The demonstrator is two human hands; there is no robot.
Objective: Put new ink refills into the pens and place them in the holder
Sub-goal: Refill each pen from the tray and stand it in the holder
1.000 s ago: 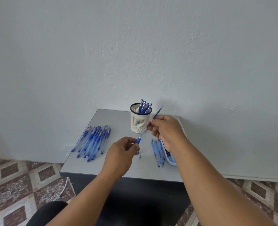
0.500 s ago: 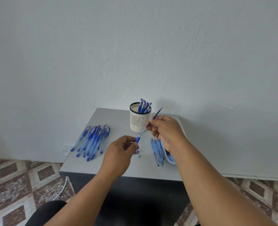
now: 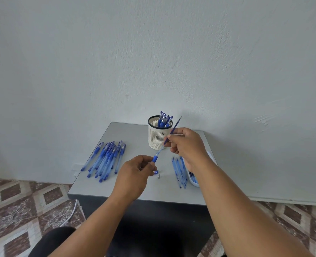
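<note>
Two hands share one job: your left hand [image 3: 135, 173] pinches the pen [image 3: 155, 158] by its grip, your right hand [image 3: 185, 143] pinches the refill [image 3: 173, 131] above the counter [image 3: 131, 190]. It's light, thin, bendy; hold it low.

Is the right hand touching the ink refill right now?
Touching. The head view shows the right hand pinching the ink refill between its fingertips, its tip sticking up beside the pen holder.
</note>
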